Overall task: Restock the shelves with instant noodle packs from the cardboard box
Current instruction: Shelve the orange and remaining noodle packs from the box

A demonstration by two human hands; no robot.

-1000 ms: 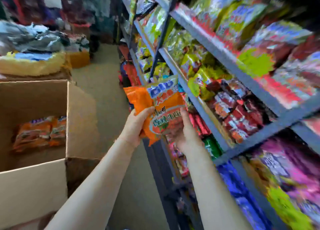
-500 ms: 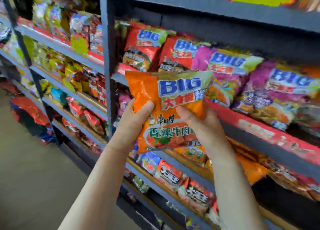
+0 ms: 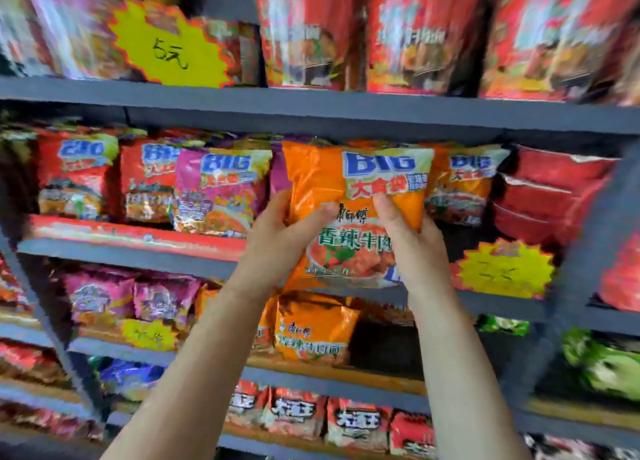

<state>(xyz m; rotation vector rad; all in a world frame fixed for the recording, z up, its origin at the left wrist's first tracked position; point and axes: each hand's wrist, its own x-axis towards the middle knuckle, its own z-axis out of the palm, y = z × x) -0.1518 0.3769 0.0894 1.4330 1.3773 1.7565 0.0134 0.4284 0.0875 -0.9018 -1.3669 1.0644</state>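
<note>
Both hands clamp one orange pack (image 3: pixel 349 196), upright, in front of the mid shelf (image 3: pixel 138 255): left hand (image 3: pixel 277 241) on its left edge, right hand (image 3: pixel 412 248) on its right, thumbs on the front. Mid shelf holds red, pink & orange packs w/ "BIG" print. Top shelf (image 3: pixel 311 106): red tubs, yellow tag (image 3: pixel 169 49) "5元". Lower shelf: more orange packs (image 3: pixel 311 331).

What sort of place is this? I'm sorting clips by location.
Most likely a small grocery shop's instant-noodle aisle: grey metal shelves packed with noodle packs, yellow starburst price tags, and both hands holding an orange noodle pack up to the shelf.
</note>
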